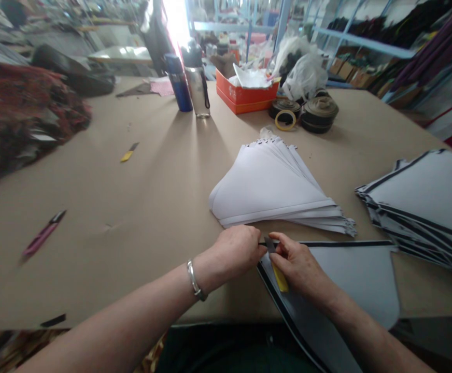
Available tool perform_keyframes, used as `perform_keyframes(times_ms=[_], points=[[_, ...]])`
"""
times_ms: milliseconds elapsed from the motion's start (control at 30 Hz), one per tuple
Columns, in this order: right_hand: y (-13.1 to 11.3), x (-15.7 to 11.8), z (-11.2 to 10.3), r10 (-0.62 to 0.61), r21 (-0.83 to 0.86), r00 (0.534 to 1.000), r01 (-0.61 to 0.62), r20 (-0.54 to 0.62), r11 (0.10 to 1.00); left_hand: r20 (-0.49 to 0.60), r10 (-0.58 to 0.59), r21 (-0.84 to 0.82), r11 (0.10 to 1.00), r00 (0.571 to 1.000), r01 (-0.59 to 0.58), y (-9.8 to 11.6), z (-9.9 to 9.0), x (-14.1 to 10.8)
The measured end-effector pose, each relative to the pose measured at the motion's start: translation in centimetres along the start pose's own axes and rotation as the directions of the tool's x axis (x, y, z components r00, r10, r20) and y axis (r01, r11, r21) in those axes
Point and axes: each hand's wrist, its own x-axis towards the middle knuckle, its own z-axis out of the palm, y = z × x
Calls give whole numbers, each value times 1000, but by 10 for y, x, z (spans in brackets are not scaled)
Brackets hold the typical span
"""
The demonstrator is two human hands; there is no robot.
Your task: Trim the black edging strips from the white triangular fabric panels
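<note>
So, going across from the left: a heap of dark red patterned fabric (19, 114) spills onto a big table covered in brown kraft paper (101, 259), with a pink-handled cutter (43, 235) and a smaller yellow one (128, 153) lying loose on the paper. Further back stand a blue bottle (178, 83) and a clear steel-capped bottle (197, 88), just beside each other, then an orange box (245, 93).

The person's left arm (113, 316) reaches in low from the bottom corner, a silver bangle (193, 280) on the wrist. The left hand (237, 251) is curled closed, apparently pinching the black binding (346, 243) along the top of a grey panel (350, 290), though the fingers hide most of that. The right hand (298, 267) comes in from the other side, wrist angled, gripping a yellow-handled cutter (279, 277) with its dark blade up against that binding. The panel lies flat under the right hand, hanging over the table edge.

Just beyond the hands sits a fanned stack of white panels (272, 184), and off to the right is a stack of black-edged panels (420, 202).
</note>
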Motion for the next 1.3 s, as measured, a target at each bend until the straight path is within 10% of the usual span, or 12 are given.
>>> perform_keyframes(times_ms=[467,633,800,1100,1300], points=[[-8,2,-2,-73,-172,995,83,63,981,-34,172,-150,973,985,-175,5,13,-5],[-1,0,-9,-36,107,999,32,38,994,-140,162,-158,970,977,-183,3,11,-7],[26,-8,-31,155,681,986,-151,56,716,-242,124,-127,979,962,-158,-11,10,-17],[25,4,-34,140,909,984,-155,108,386,-127,471,15,881,873,-473,6,34,-4],[94,-16,-89,392,795,896,-77,-209,601,-233,493,-23,859,838,-511,-25,56,-2]])
